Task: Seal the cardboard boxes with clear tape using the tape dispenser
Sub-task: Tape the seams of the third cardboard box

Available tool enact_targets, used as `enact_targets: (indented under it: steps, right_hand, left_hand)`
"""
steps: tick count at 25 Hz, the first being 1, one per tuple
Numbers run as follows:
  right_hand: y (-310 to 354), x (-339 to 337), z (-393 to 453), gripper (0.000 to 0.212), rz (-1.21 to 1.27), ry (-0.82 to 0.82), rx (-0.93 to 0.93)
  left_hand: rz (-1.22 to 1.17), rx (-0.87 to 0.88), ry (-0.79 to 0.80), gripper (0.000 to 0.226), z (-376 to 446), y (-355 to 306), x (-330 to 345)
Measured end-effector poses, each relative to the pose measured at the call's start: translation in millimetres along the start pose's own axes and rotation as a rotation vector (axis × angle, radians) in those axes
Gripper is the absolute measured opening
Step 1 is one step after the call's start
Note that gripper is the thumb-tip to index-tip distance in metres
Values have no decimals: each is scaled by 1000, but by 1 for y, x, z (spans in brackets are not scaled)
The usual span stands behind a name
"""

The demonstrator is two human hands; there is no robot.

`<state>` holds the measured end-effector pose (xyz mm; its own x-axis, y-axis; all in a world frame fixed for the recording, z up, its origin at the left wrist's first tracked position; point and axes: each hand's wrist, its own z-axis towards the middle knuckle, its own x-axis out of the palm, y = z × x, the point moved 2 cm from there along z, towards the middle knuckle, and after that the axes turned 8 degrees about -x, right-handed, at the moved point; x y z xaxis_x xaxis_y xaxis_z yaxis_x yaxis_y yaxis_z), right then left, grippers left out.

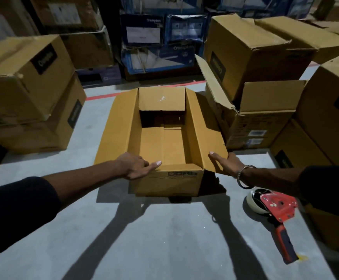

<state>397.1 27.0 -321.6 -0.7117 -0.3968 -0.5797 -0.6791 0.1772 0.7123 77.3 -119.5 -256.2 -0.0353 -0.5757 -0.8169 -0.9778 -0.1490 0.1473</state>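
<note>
Fingers on open box rim

grey concrete floor; red floor line; dim light

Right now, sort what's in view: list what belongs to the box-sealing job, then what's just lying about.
For the job:
- open cardboard box, flaps still up
- tape dispenser, on the floor, untouched
- left hand and right hand, on the box's near flaps

Lying about:
- stacked brown cartons
- blue printed boxes
- torn open carton

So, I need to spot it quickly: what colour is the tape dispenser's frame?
Red tape dispenser frame, head view.
</note>
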Motion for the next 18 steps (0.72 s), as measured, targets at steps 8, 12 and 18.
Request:
enact_targets:
  steps: [8, 12, 18]
  right_hand:
    - [47, 11, 12, 131, -43, -96, -31]
    - [54, 2, 15, 130, -171, -180, -93]
    - [68, -12, 16, 122, -265, -311, -184]
  left_hand:
    - [-345, -87, -676, 59, -17, 128, 23]
    - [-1003, -619, -173, 74, 1, 164, 59]
    - [-1354, -748, -590, 53, 4, 182, 7]
